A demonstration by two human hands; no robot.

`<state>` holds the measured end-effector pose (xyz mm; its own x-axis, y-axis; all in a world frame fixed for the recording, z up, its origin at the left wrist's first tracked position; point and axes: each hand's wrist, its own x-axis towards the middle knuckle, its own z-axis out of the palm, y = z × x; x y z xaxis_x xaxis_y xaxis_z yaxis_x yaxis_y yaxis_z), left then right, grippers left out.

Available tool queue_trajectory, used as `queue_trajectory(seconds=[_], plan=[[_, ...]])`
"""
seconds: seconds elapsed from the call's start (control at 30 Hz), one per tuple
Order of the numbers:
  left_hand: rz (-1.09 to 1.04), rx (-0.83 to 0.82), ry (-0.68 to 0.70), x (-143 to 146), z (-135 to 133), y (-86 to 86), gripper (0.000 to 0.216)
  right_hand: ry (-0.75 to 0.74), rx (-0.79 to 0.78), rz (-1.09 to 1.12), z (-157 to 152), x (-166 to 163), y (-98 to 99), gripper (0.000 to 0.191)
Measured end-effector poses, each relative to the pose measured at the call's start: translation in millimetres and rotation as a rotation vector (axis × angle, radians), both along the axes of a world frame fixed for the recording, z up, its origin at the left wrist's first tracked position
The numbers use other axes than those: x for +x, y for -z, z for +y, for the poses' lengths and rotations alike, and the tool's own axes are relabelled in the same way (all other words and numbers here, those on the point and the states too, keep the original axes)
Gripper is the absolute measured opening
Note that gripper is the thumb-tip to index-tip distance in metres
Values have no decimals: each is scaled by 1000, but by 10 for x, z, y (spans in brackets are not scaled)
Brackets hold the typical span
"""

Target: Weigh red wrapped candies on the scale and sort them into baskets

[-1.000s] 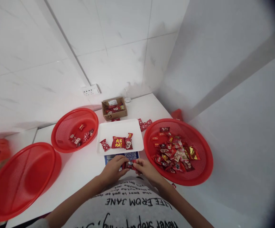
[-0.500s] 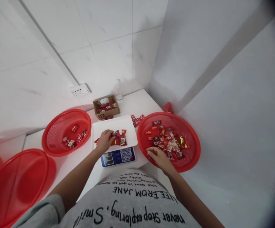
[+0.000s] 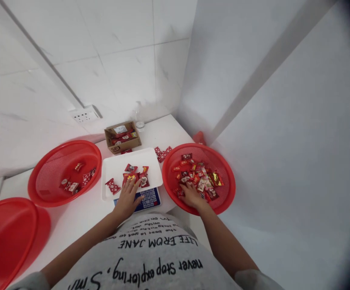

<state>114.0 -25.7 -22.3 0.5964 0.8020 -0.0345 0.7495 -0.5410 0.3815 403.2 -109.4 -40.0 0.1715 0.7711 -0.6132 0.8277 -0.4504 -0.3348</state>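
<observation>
My left hand [image 3: 128, 199] lies with fingers spread over the front edge of a white scale tray [image 3: 150, 158]. Its fingertips touch or hover just over a red candy packet [image 3: 130, 177]. Several wrapped candies lie around it on the tray, among them a dotted red one [image 3: 112, 186] and a red one with a white print [image 3: 144, 179]. Beneath the tray, the scale's blue keypad [image 3: 150, 198] is partly covered by my left hand. My right hand [image 3: 192, 197] reaches into a red mesh basket [image 3: 229, 181], fingers apart among mixed candies [image 3: 203, 181].
Another red basket [image 3: 36, 187] with a few candies stands left of the scale, and a further red basket [image 3: 31, 237] is nearer me. Behind the tray are a cardboard box [image 3: 123, 146] of packets and a clear bottle [image 3: 140, 125]. Dotted packets [image 3: 163, 154] lie beside the right basket.
My left hand has let go of a candy and drawn back to the tray's front edge, fingers spreading. My right hand has lowered into the candies. The whole view has shifted.
</observation>
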Motion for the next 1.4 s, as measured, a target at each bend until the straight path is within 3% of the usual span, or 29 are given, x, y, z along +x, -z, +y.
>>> queue_trajectory(seconds=[0.17, 0.43, 0.7, 0.83, 1.0, 1.1, 1.2, 1.3, 1.4], plan=[[-30, -25, -14, -50, -186, -33, 54, -76, -46, -26, 183, -85, 114, 56], [-76, -59, 8, -8, -153, -92, 49, -65, 30, -146, 197, -161, 111, 42], [-116, -144, 40, 8, -136, -275, 46, 92, 211, -49, 138, -96, 166, 37], [-135, -210, 48, -44, -147, -302, 41, 253, 340, 24, 60, 12, 176, 37], [-224, -282, 7, -147, -182, -315, 34, 449, 491, 55, 9, 61, 30, 38], [-295, -428, -68, -151, -199, -414, 33, 545, 577, 200, 74, -76, -173, 30], [-445, -739, -138, -75, -211, -573, 36, 659, 650, 680, 184, -417, -416, 21], [-658, -1059, -187, 33, -222, -736, 45, 643, 636, 957, 278, -832, -632, 11], [-817, -1202, -287, 108, -225, -850, 46, 649, 645, 1078, 319, -1109, -776, 8]])
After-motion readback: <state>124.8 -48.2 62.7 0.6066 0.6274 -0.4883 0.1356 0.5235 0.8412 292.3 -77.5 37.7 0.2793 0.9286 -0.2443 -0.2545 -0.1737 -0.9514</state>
